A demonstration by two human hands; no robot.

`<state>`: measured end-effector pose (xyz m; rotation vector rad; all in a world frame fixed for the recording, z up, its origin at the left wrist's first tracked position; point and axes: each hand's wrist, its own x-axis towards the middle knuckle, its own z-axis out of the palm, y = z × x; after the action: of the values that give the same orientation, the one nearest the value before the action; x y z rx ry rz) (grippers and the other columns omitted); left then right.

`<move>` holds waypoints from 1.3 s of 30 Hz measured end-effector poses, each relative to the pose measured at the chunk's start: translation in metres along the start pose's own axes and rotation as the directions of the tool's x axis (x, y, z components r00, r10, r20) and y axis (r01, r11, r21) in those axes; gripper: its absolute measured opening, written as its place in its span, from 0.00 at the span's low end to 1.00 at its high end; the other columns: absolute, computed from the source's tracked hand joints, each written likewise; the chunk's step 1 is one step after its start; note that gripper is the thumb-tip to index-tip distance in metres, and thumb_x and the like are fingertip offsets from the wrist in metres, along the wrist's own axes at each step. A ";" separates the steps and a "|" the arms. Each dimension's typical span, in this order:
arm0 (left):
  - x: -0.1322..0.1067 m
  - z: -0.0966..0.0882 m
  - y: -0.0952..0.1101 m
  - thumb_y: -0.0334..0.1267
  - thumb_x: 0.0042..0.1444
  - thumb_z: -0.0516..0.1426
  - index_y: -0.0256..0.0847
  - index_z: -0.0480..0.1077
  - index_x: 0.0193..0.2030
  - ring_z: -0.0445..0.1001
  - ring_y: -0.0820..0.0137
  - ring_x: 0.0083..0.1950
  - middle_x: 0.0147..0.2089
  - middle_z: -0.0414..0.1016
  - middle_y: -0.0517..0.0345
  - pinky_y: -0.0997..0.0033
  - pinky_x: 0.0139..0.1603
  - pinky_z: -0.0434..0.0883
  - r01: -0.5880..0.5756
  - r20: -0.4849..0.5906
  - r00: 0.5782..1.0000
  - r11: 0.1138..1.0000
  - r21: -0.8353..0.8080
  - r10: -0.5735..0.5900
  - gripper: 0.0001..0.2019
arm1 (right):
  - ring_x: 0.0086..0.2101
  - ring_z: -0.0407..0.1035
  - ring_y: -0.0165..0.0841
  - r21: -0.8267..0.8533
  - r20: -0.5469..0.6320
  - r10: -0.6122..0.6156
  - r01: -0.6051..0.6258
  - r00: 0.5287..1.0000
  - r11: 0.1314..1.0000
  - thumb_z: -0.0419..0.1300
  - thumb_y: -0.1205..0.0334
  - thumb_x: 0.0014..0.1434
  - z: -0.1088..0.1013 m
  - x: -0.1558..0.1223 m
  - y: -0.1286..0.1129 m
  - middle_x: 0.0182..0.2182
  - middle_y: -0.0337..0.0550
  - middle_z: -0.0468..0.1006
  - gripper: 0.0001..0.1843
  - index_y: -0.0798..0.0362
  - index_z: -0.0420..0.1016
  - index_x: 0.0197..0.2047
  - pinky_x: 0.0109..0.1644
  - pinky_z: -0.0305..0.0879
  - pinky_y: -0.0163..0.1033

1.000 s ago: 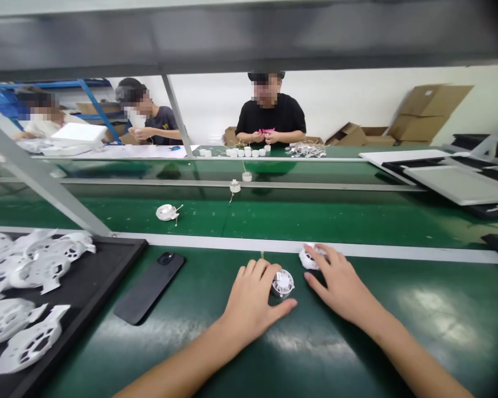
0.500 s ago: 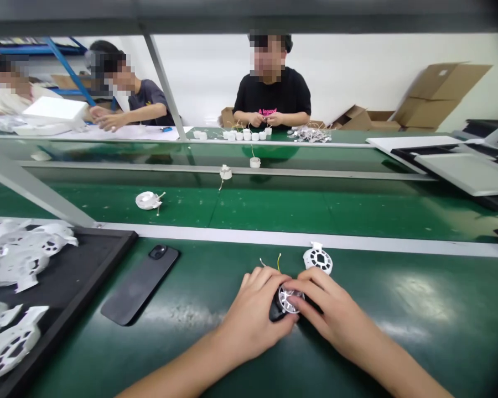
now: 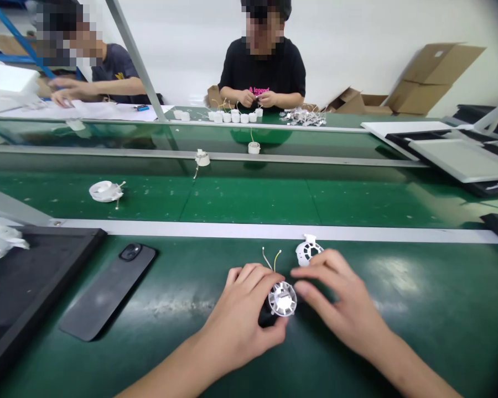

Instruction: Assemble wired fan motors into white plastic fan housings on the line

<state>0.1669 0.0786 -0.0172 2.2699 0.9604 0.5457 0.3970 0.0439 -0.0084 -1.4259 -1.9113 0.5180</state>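
My left hand point(image 3: 249, 304) is wrapped round a small round white housing point(image 3: 283, 299) with a shiny, spoked face turned up towards me. A dark part shows under it, mostly hidden by my fingers. Two thin wires point(image 3: 276, 260), one white and one yellow, stick up behind the housing. Just to its right is my right hand point(image 3: 336, 293), apart from it, thumb and fingers spread with nothing between them. Beyond those fingers a white slotted cover point(image 3: 307, 251) with a tab lies on the green bench, partly hidden by my right hand.
A dark phone point(image 3: 110, 290) lies to the left, beside a black tray point(image 3: 45, 276) holding white plastic parts point(image 3: 0, 243). Past the pale bench edge, a green conveyor belt point(image 3: 240, 193) carries a white ring-shaped part point(image 3: 106, 191). Two co-workers sit across, near several white parts point(image 3: 234, 116).
My right hand has come off the housing and moved to the right, its fingers opening. My left hand still holds the housing. The view has shifted right and down.
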 end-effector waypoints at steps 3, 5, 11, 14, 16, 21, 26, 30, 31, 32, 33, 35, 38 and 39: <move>-0.005 0.000 -0.003 0.35 0.56 0.64 0.51 0.67 0.61 0.69 0.53 0.61 0.58 0.73 0.55 0.50 0.61 0.66 -0.015 0.020 1.000 1.000 0.013 0.014 0.25 | 0.59 0.65 0.47 -0.200 -0.031 0.131 -0.134 0.991 0.971 0.61 0.49 0.71 -0.019 0.009 0.020 0.58 0.47 0.69 0.27 0.37 0.64 0.71 0.62 0.65 0.58; -0.008 0.001 -0.006 0.35 0.58 0.64 0.51 0.64 0.65 0.67 0.52 0.63 0.60 0.72 0.53 0.48 0.63 0.66 -0.010 0.025 1.000 1.000 0.013 0.010 0.28 | 0.59 0.65 0.46 -0.214 0.053 0.203 -0.188 0.978 0.959 0.61 0.45 0.71 -0.023 0.013 0.033 0.59 0.45 0.70 0.28 0.36 0.63 0.71 0.64 0.65 0.58; -0.013 0.009 -0.013 0.34 0.60 0.63 0.52 0.45 0.78 0.67 0.50 0.60 0.60 0.71 0.50 0.43 0.61 0.69 0.047 -0.008 0.999 0.998 -0.046 -0.047 0.44 | 0.56 0.69 0.45 -0.094 0.048 0.240 -0.235 0.969 0.967 0.66 0.49 0.66 -0.016 0.015 0.028 0.56 0.43 0.74 0.23 0.40 0.69 0.61 0.62 0.68 0.57; -0.013 0.010 -0.013 0.34 0.58 0.64 0.51 0.40 0.80 0.68 0.49 0.59 0.59 0.72 0.48 0.42 0.60 0.69 0.030 -0.041 0.999 0.999 -0.043 -0.032 0.49 | 0.51 0.73 0.41 0.179 0.105 0.164 -0.181 0.981 0.967 0.70 0.53 0.61 -0.011 0.010 0.004 0.53 0.42 0.76 0.27 0.40 0.69 0.61 0.56 0.73 0.49; -0.014 0.011 -0.014 0.35 0.56 0.66 0.51 0.35 0.80 0.68 0.47 0.59 0.61 0.71 0.46 0.41 0.60 0.69 0.017 -0.049 0.999 0.999 -0.035 -0.018 0.54 | 0.51 0.73 0.40 0.260 0.147 0.069 -0.105 0.987 0.960 0.73 0.56 0.59 -0.005 0.004 -0.011 0.54 0.42 0.75 0.30 0.39 0.69 0.62 0.56 0.73 0.46; -0.016 0.013 -0.016 0.36 0.56 0.67 0.52 0.31 0.81 0.67 0.46 0.62 0.64 0.69 0.45 0.40 0.61 0.67 0.015 -0.028 0.999 1.000 -0.025 -0.016 0.57 | 0.53 0.72 0.38 0.176 0.252 0.056 -0.102 0.966 0.979 0.74 0.61 0.58 0.009 -0.007 -0.022 0.56 0.40 0.71 0.34 0.35 0.68 0.63 0.56 0.74 0.43; -0.015 0.014 -0.016 0.31 0.53 0.65 0.50 0.32 0.80 0.66 0.47 0.62 0.64 0.69 0.46 0.41 0.62 0.65 -0.003 -0.014 1.000 1.000 -0.019 0.003 0.57 | 0.51 0.73 0.39 0.128 0.275 0.091 -0.131 0.957 0.983 0.72 0.62 0.58 0.007 -0.007 -0.022 0.56 0.40 0.71 0.31 0.36 0.68 0.61 0.55 0.75 0.45; -0.013 0.015 -0.016 0.30 0.52 0.65 0.50 0.31 0.80 0.66 0.47 0.62 0.64 0.68 0.45 0.41 0.62 0.66 -0.001 -0.019 1.000 1.000 -0.009 0.001 0.58 | 0.52 0.73 0.39 0.135 0.306 0.122 -0.170 0.944 0.976 0.72 0.64 0.58 0.006 -0.006 -0.023 0.56 0.39 0.71 0.32 0.36 0.67 0.61 0.57 0.74 0.47; -0.014 0.015 -0.016 0.30 0.52 0.66 0.50 0.31 0.80 0.66 0.47 0.62 0.63 0.69 0.45 0.41 0.62 0.66 -0.005 -0.014 1.000 1.000 -0.010 0.005 0.59 | 0.52 0.73 0.39 0.139 0.314 0.115 -0.166 0.942 0.976 0.72 0.64 0.58 0.007 -0.006 -0.022 0.56 0.40 0.71 0.31 0.37 0.67 0.61 0.58 0.74 0.47; -0.014 0.015 -0.016 0.30 0.52 0.66 0.50 0.30 0.80 0.66 0.47 0.62 0.63 0.69 0.45 0.41 0.62 0.66 -0.006 -0.012 1.000 1.000 -0.010 0.006 0.59 | 0.52 0.73 0.39 0.141 0.315 0.105 -0.156 0.943 0.978 0.71 0.64 0.59 0.008 -0.007 -0.021 0.56 0.41 0.71 0.31 0.37 0.67 0.61 0.58 0.74 0.47; -0.015 0.015 -0.015 0.30 0.52 0.66 0.50 0.30 0.80 0.65 0.47 0.62 0.63 0.68 0.44 0.41 0.61 0.66 -0.007 -0.010 1.000 1.000 -0.010 0.007 0.59 | 0.52 0.72 0.39 0.141 0.313 0.090 -0.140 0.946 0.980 0.71 0.63 0.60 0.009 -0.008 -0.020 0.56 0.41 0.71 0.30 0.38 0.67 0.61 0.58 0.74 0.47; -0.015 0.014 -0.014 0.29 0.52 0.65 0.50 0.31 0.80 0.65 0.47 0.62 0.64 0.68 0.45 0.41 0.62 0.65 0.004 -0.011 1.000 1.000 -0.006 -0.004 0.58 | 0.53 0.72 0.39 0.125 0.301 0.066 -0.107 0.951 0.986 0.71 0.61 0.62 0.010 -0.009 -0.018 0.57 0.42 0.70 0.29 0.38 0.67 0.62 0.58 0.73 0.46; -0.014 0.013 -0.011 0.26 0.51 0.63 0.49 0.32 0.80 0.64 0.49 0.63 0.64 0.66 0.45 0.42 0.63 0.65 0.027 -0.012 1.000 1.000 0.004 -0.027 0.57 | 0.54 0.72 0.38 0.092 0.307 0.074 -0.107 0.949 0.990 0.70 0.60 0.64 0.012 -0.010 -0.015 0.58 0.42 0.69 0.29 0.37 0.66 0.64 0.57 0.73 0.45; -0.014 0.013 -0.011 0.25 0.50 0.62 0.48 0.32 0.80 0.64 0.49 0.63 0.65 0.66 0.45 0.42 0.63 0.65 0.030 -0.010 1.000 1.000 0.007 -0.030 0.57 | 0.54 0.72 0.38 0.085 0.317 0.089 -0.122 0.944 0.989 0.69 0.60 0.64 0.013 -0.010 -0.015 0.59 0.41 0.70 0.28 0.37 0.65 0.64 0.57 0.73 0.45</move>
<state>0.1597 0.0694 -0.0356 2.2576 1.0009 0.5418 0.3793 0.0307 -0.0099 -1.4522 -2.0227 0.9292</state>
